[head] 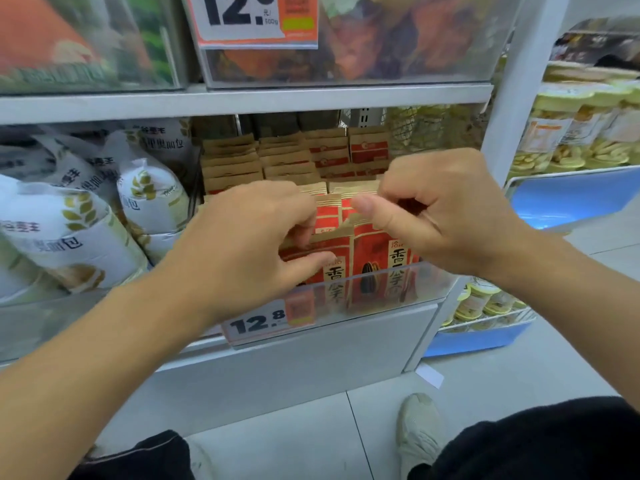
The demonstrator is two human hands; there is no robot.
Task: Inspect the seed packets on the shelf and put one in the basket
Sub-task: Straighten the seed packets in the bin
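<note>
Now | left hand (252, 233) pinches front seed packet (332, 261) | right hand (440, 206) curled above packets, grip unclear

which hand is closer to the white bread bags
Left. The left hand is on the seed packets just right of the bread bags; the right hand is farther right.

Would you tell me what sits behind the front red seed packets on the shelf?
Behind the front red seed packets stand rows of brown kraft packets, some with red labels. The left hand and right hand cover the middle rows.
</note>
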